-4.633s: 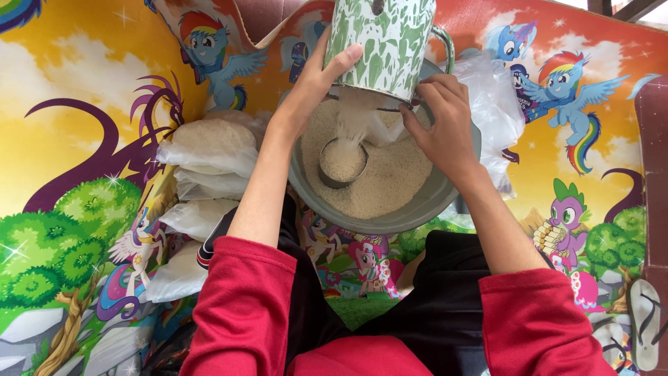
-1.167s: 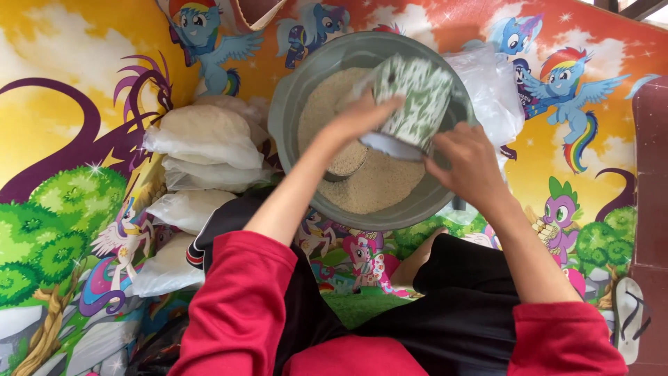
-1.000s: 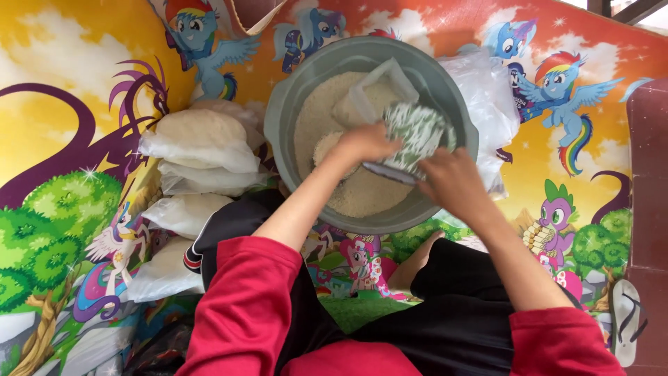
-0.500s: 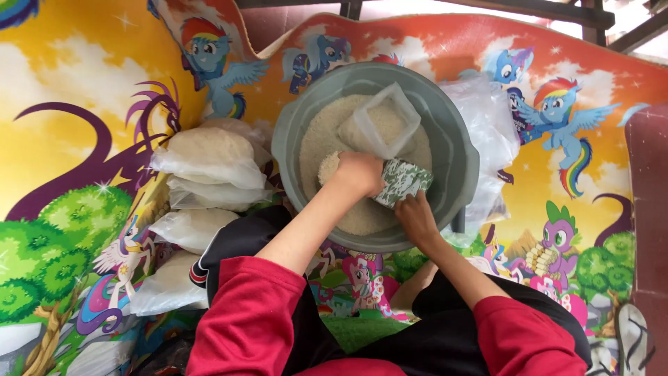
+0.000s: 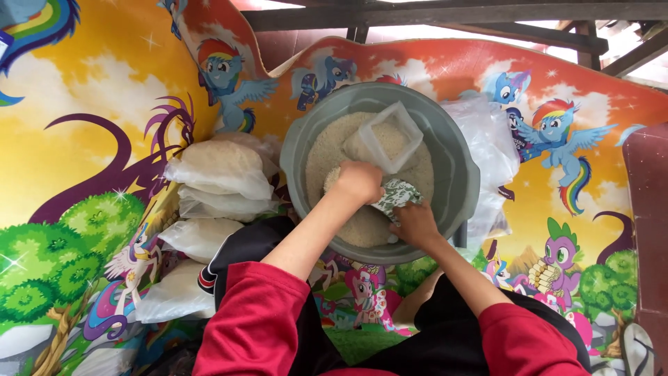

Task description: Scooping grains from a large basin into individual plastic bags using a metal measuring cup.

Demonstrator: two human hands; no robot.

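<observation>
Both hands in grey basin [image 5: 456,209]: green-patterned cup [image 5: 391,195] between left hand [image 5: 358,182], right hand [image 5: 412,223]

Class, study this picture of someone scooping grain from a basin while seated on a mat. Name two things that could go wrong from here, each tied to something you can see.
1. The green-patterned cup, gripped by the right hand, is tilted over the grain; grain could spill past the grey basin onto the mat.
2. The left hand is beside the clear open bag standing in the grain; a nudge might tip it.

Bright cartoon pony mat [image 5: 90,139] covering the floor, dark wooden beams [image 5: 431,12] above, daylight from the top edge
</observation>
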